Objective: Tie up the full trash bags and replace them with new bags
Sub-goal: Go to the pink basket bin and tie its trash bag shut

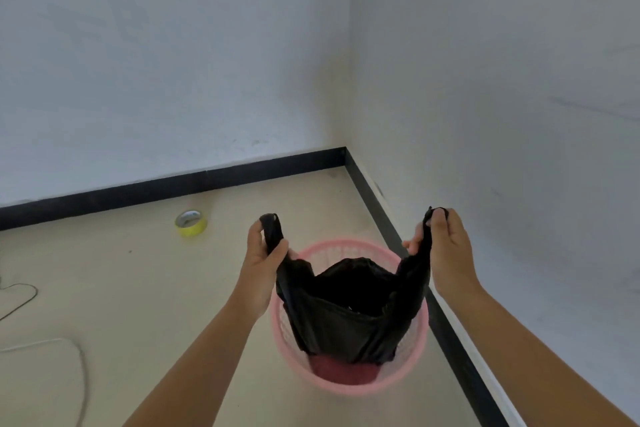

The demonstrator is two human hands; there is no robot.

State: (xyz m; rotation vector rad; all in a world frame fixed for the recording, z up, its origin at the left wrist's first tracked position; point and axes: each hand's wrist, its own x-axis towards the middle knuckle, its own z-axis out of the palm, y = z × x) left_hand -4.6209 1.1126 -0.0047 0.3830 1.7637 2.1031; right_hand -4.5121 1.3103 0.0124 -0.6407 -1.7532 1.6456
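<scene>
A black plastic trash bag (349,308) hangs open-mouthed above and partly inside a pink mesh waste basket (287,340) on the floor near the room's corner. My left hand (261,262) grips the bag's left handle loop, and my right hand (446,250) grips the right handle loop. Both handles are pulled up and apart, so the bag's mouth is spread wide. The basket's dark pink bottom shows below the bag.
A roll of yellow tape (191,222) lies on the beige floor to the left, near the black skirting (173,187). A thin cable (74,354) snakes over the floor at far left. White walls meet in a corner just behind the basket.
</scene>
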